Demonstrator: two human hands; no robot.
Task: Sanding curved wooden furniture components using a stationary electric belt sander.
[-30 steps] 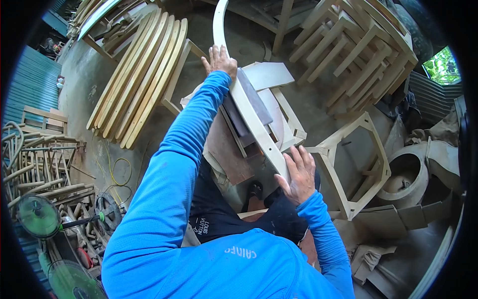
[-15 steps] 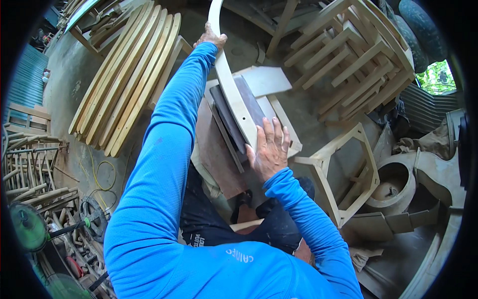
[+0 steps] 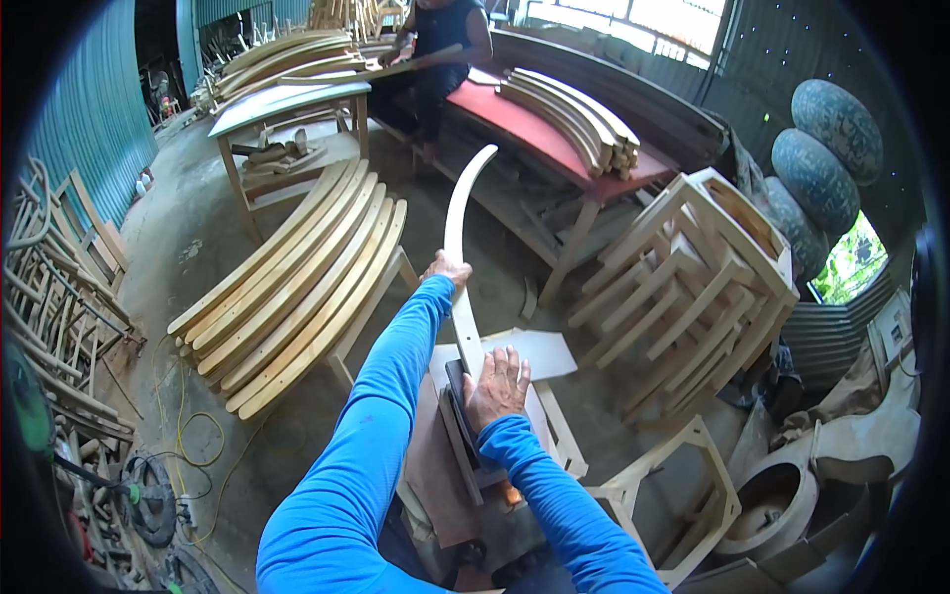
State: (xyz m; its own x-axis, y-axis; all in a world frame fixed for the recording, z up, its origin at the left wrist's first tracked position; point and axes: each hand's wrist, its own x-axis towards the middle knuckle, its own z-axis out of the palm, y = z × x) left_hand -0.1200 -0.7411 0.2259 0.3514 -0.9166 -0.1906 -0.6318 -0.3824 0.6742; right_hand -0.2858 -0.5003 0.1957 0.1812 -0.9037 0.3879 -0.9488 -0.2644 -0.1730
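A pale curved wooden bar points away from me, its near part lying over a dark flat block. My left hand is closed around the bar near its middle. Spread flat, my right hand presses on the near end with fingers stretched forward and covers that end. A small hole shows in the bar just ahead of my right fingers. Beneath are a brown board and a whitish panel.
Several curved bars lie side by side on a stand at left. Stacked wooden frames stand at right, and a hexagonal frame is nearer. A person works beyond, by a red-topped bench. A yellow cord crosses the floor.
The view has tipped up, bringing the far benches and the other person into sight. Both hands and the curved bar have moved forward along the dark block.
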